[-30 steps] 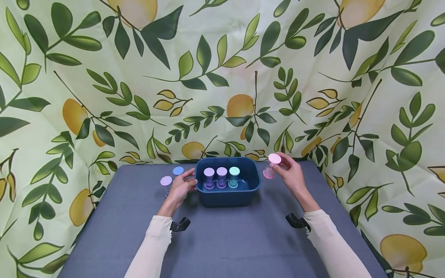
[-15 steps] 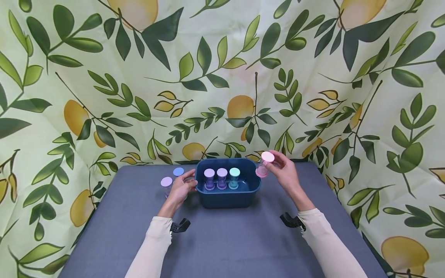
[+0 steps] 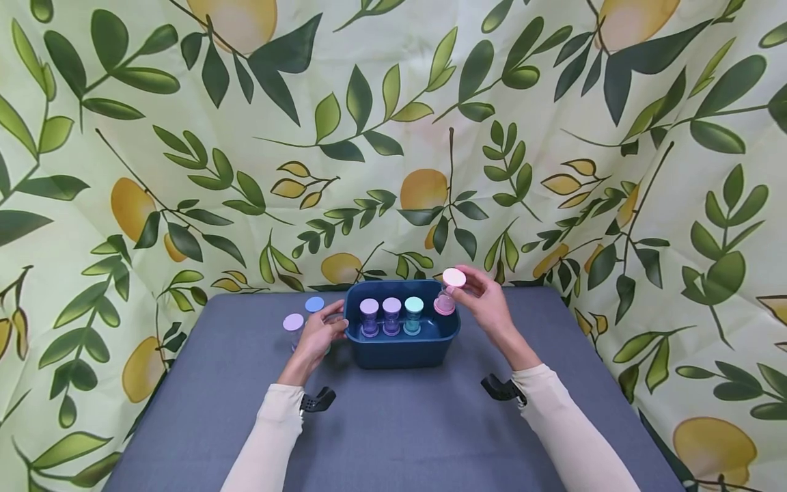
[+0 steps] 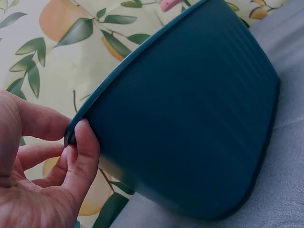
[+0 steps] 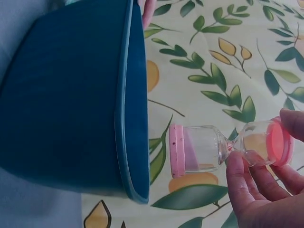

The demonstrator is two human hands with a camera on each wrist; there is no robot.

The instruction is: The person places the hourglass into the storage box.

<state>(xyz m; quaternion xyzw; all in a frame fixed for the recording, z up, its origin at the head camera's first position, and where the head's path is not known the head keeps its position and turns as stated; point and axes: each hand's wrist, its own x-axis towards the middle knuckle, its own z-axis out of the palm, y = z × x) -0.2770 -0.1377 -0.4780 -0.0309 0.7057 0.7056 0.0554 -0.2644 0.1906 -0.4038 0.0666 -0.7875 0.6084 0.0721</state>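
Note:
A pink sand timer (image 3: pixel 445 305) hangs over the right end of the dark blue bin (image 3: pixel 399 355), held by its upper cap in my right hand (image 3: pixel 492 313). The right wrist view shows the timer's clear glass (image 5: pixel 204 145), with pink sand in the lower bulb. My left hand (image 3: pixel 315 339) pinches the bin's left rim between thumb and fingers, as the left wrist view shows. Inside the bin stand two purple sand timers, one at the left (image 3: pixel 369 318) and one beside it (image 3: pixel 391 317), then a teal sand timer (image 3: pixel 413 316).
Left of the bin, a lilac-capped sand timer (image 3: pixel 293 322) and a blue-capped sand timer (image 3: pixel 315 304) stand on the grey table (image 3: pixel 393 424), partly behind my left hand. A leaf-and-lemon cloth (image 3: pixel 369 225) hangs behind and at both sides.
My right hand has carried the pink sand timer leftward, from beside the bin to above its right end. My left hand has stayed at the rim.

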